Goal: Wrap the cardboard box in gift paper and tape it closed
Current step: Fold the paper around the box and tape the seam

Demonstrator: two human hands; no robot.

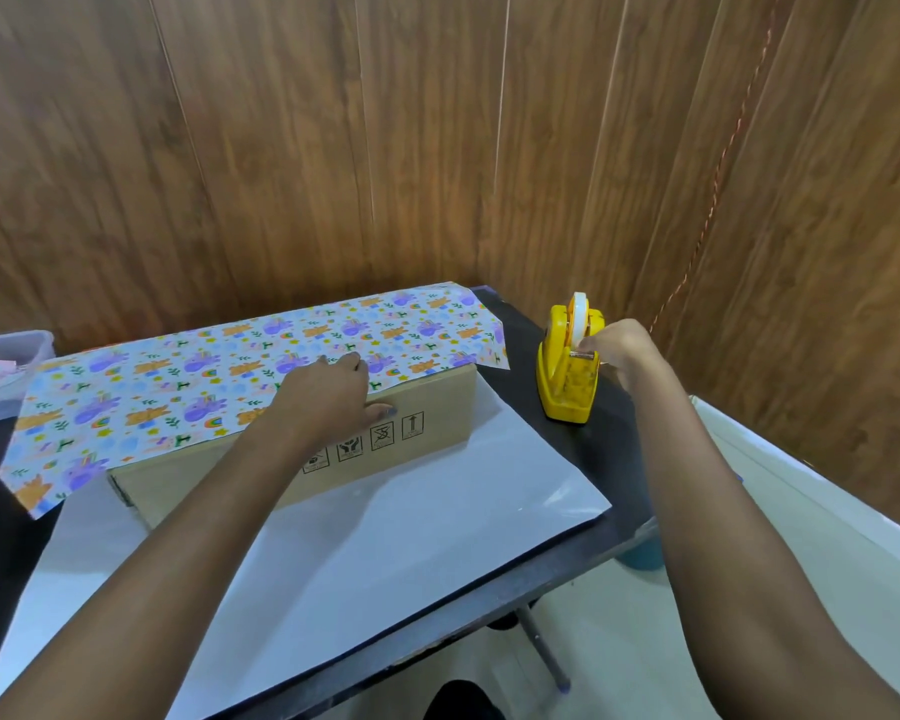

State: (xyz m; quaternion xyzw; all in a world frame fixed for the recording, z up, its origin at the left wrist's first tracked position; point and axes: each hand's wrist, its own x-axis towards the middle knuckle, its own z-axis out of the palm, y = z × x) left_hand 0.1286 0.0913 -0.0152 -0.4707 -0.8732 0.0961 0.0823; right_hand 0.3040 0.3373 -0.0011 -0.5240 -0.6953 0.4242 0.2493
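A long cardboard box [437, 418] with printed handling symbols lies across the table on a sheet of gift paper. The paper's patterned side [178, 376] is folded over the box top; its white underside [385, 553] spreads toward me. My left hand [328, 397] lies flat on the box, pressing the paper's edge against the top, thumb on the front face. My right hand [619, 353] pinches the tape end at the cutter of a yellow tape dispenser [567, 376] standing right of the box.
The black table [609, 459] ends close to the right of the dispenser, with a white ledge beyond. A translucent plastic bin [6, 371] sits at the far left. Wood-panel walls close off the back and right.
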